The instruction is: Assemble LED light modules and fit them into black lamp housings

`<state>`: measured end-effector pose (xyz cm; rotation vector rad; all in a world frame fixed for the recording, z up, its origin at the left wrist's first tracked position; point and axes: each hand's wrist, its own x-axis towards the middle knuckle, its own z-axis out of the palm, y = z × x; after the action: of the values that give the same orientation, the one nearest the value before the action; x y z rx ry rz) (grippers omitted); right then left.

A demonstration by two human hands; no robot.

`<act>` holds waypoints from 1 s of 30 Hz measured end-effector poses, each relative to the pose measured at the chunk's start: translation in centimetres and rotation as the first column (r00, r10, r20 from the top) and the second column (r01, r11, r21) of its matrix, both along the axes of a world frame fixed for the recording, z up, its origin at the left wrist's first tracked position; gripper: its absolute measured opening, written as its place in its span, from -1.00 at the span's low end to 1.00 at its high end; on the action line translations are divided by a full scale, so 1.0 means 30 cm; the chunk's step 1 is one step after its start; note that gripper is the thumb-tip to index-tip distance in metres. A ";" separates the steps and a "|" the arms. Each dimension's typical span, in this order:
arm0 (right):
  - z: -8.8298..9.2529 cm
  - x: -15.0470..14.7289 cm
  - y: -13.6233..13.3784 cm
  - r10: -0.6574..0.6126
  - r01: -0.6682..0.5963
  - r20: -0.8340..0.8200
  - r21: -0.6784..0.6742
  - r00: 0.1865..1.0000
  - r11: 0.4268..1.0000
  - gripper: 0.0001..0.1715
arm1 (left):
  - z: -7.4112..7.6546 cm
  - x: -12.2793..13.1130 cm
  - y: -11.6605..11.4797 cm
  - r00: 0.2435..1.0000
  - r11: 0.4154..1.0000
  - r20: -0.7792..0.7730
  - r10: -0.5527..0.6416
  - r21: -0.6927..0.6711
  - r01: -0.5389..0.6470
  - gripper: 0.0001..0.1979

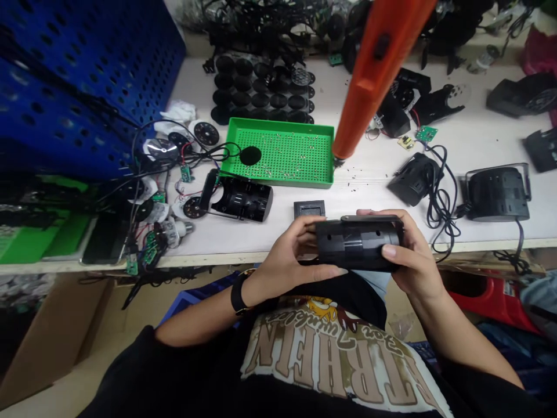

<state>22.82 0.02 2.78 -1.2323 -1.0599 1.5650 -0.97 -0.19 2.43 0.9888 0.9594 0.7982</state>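
Both my hands hold a black cylindrical plastic housing [357, 242] sideways, just in front of the white table's near edge [226, 255]. My left hand [290, 255] wraps its left end, thumb underneath and fingers on top. My right hand [409, 251] grips the right end, thumb pressed on the front. A black wristband sits on my left wrist. An orange electric screwdriver [374, 69] hangs above the table, its tip just right of a green perforated tray [282, 152] that holds small screws.
Another black housing [244, 198] lies left of centre, a small black square part [309, 208] beside it. Circuit boards, wires and round discs [174, 174] crowd the left. Black lamp bodies with cables [496, 194] stand right. A blue perforated crate [82, 75] fills the upper left.
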 end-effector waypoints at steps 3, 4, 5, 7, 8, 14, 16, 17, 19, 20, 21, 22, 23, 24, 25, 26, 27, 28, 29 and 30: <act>0.002 -0.003 -0.005 0.060 -0.060 -0.013 -0.031 0.998 0.998 -0.42 | -0.016 0.003 -0.030 0.995 0.994 0.041 0.089 0.057 -0.092 -0.34; 0.004 -0.001 -0.003 0.093 -0.094 -0.003 -0.034 0.996 0.995 -0.38 | -0.023 0.007 -0.039 0.994 0.989 0.026 0.102 0.104 -0.104 -0.34; 0.007 0.002 0.000 0.130 -0.129 0.018 -0.028 0.991 0.991 -0.34 | -0.030 0.010 -0.046 0.994 0.980 0.002 0.111 0.166 -0.110 -0.33; 0.009 0.011 0.006 0.206 -0.206 0.076 -0.002 0.976 0.978 -0.27 | -0.045 0.015 -0.055 0.990 0.942 -0.053 0.129 0.317 -0.106 -0.31; 0.008 0.016 0.008 0.238 -0.240 0.100 0.004 0.966 0.971 -0.26 | -0.051 0.016 -0.056 0.986 0.913 -0.071 0.148 0.394 -0.109 -0.30; 0.001 0.020 0.013 0.234 -0.231 0.138 -0.033 0.963 0.972 -0.32 | -0.071 -0.002 -0.045 0.985 0.864 -0.083 0.150 0.495 -0.090 -0.36; 0.022 0.004 0.046 0.281 -0.279 0.217 -0.043 0.935 0.959 -0.36 | -0.064 -0.017 -0.025 0.990 0.937 -0.140 -0.001 0.345 0.050 -0.38; 0.041 -0.006 0.071 0.330 -0.329 0.269 -0.050 0.905 0.943 -0.39 | -0.057 -0.023 -0.011 0.980 0.955 -0.169 -0.107 0.258 0.148 -0.36; 0.090 -0.029 0.131 0.453 -0.463 0.349 -0.062 0.820 0.884 -0.46 | -0.042 -0.030 0.022 0.942 0.943 -0.182 -0.283 0.129 0.308 -0.26; 0.116 -0.038 0.162 0.461 -0.477 0.364 -0.050 0.809 0.877 -0.50 | -0.034 -0.030 0.038 0.931 0.933 -0.158 -0.328 0.098 0.346 -0.20; 0.141 -0.046 0.190 0.420 -0.442 0.345 -0.016 0.839 0.897 -0.48 | -0.027 -0.028 0.052 0.934 0.934 -0.109 -0.340 0.080 0.349 -0.16; 0.160 -0.053 0.212 0.357 -0.384 0.297 0.036 0.886 0.923 -0.47 | -0.022 -0.025 0.063 0.950 0.949 -0.038 -0.309 0.060 0.311 -0.16; 0.172 -0.060 0.225 0.277 -0.306 0.236 0.092 0.931 0.948 -0.47 | -0.017 -0.021 0.070 0.970 0.971 0.051 -0.239 0.028 0.238 -0.19; 0.175 -0.068 0.229 0.191 -0.216 0.166 0.147 0.967 0.965 -0.47 | -0.015 -0.016 0.073 0.979 0.989 0.143 -0.143 -0.017 0.147 -0.24; 0.168 -0.077 0.224 0.112 -0.130 0.103 0.192 0.988 0.973 -0.48 | -0.015 -0.012 0.072 0.974 0.996 0.225 -0.034 -0.070 0.051 -0.28; 0.152 -0.089 0.210 0.048 -0.059 0.053 0.219 0.997 0.974 -0.49 | -0.018 -0.006 0.068 0.955 0.992 0.288 0.075 -0.120 -0.042 -0.30; 0.131 -0.102 0.189 0.006 -0.010 0.015 0.228 1.000 0.974 -0.47 | -0.024 -0.001 0.061 0.929 0.980 0.329 0.171 -0.154 -0.125 -0.32; 0.106 -0.118 0.163 -0.010 0.011 -0.006 0.223 1.000 0.975 -0.43 | -0.033 0.005 0.052 0.906 0.966 0.348 0.242 -0.170 -0.193 -0.32; 0.081 -0.135 0.134 0.002 0.001 -0.015 0.208 1.000 0.978 -0.36 | -0.047 0.011 0.040 0.891 0.955 0.350 0.289 -0.169 -0.244 -0.33; 0.059 -0.152 0.105 0.034 -0.032 -0.007 0.201 0.999 0.979 -0.28 | -0.064 0.015 0.026 0.882 0.944 0.340 0.327 -0.158 -0.289 -0.33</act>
<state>18.27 3.18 4.55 -1.0724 -1.2061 1.4480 -0.52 0.59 0.51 0.5738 0.8336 1.1428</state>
